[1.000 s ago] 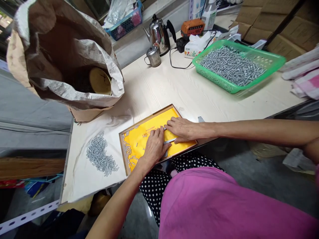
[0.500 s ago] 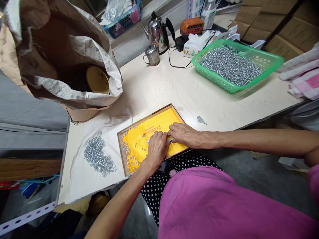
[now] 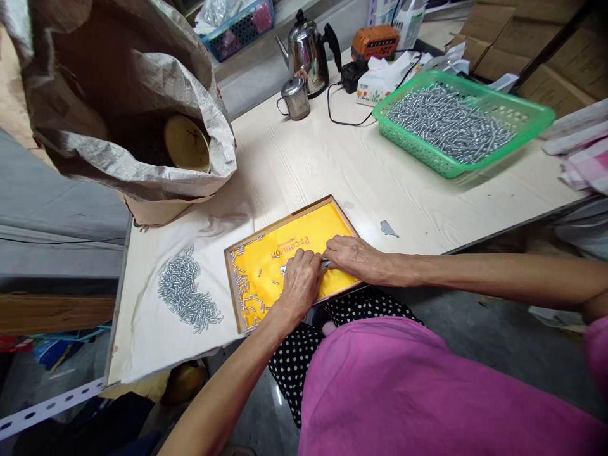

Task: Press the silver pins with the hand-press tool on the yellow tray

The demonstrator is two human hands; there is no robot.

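Note:
Over a shallow brown tray (image 3: 280,223) with a yellow printed lining (image 3: 327,221), my two hands meet. My left hand (image 3: 302,282) is closed, its fingers bent down towards the lining. My right hand (image 3: 354,258) is closed too, fingertips pinched against the left hand's. A slim silvery piece (image 3: 325,263) shows between the fingertips; most of it is hidden, and its kind is unclear. Small metal pins (image 3: 254,304) lie loose along the tray's left end. Left of the tray, a heap of similar pins (image 3: 185,291) rests on a pale sheet.
A green basket (image 3: 413,155) full of metal pins stands at the right. Behind are a steel kettle (image 3: 308,57), a lidded metal cup (image 3: 295,101) and an orange battery (image 3: 375,43). A large open sack (image 3: 190,183) stands at the left. A grey scrap (image 3: 388,228) lies right of the tray.
The view has shifted slightly. Both hands stay together over the tray, with only a small movement of the fingers; the silvery piece between them shows at a slightly different angle.

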